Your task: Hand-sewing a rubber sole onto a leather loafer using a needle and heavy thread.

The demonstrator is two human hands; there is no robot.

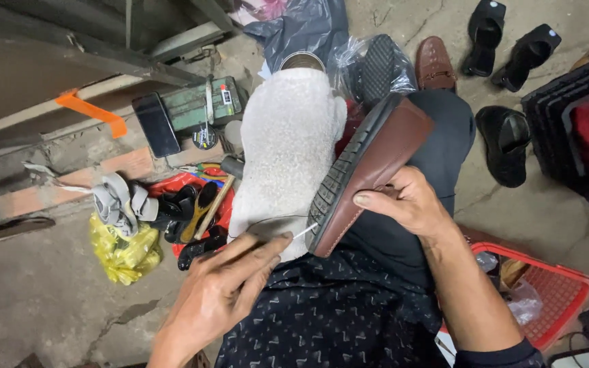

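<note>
Dark patterned shirt fills the bottom of view; both forearms reach out from it over the lap. Left hand (230, 283) pinched closed on a thin metal needle or awl (305, 233), tip at the seam where sole meets upper. Dark thread (267, 219) loops from it over the pale grey fuzzy cloth (288, 143) draped across the knee. Right hand (407, 204) clamped on the brown leather loafer with black ribbed rubber sole (369, 163), thumb on the upper, shoe tilted sole-left on the thigh.

Judgement on doing this well: keep the shoe braced hard against the knee so it cannot twist; drive the point straight along the seam line, not angled toward the thumb; keep thread slack clear of the sole ribs.

Around: red plastic basket (553, 293) at right, yellow bag (124, 249) and green metal box (199, 102) on the concrete floor (35, 293).
</note>
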